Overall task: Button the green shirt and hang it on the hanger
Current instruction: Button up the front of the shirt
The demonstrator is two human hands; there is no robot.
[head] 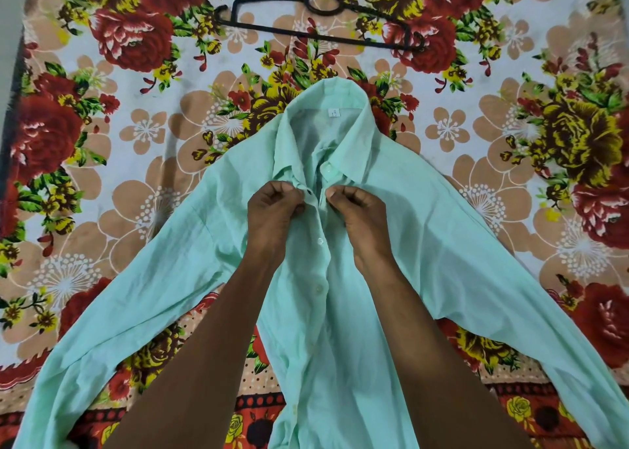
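Note:
A pale green shirt lies face up on the flowered bedsheet, collar at the far end, sleeves spread to both sides. My left hand pinches the left placket edge just below the collar. My right hand pinches the right placket edge opposite it, a narrow gap between the two. One button shows above my hands at the collar, and two more run down the closed front below them. A black hanger lies flat beyond the collar, apart from the shirt.
The flowered bedsheet covers the whole surface around the shirt. A dark edge runs along the far left side of the bed.

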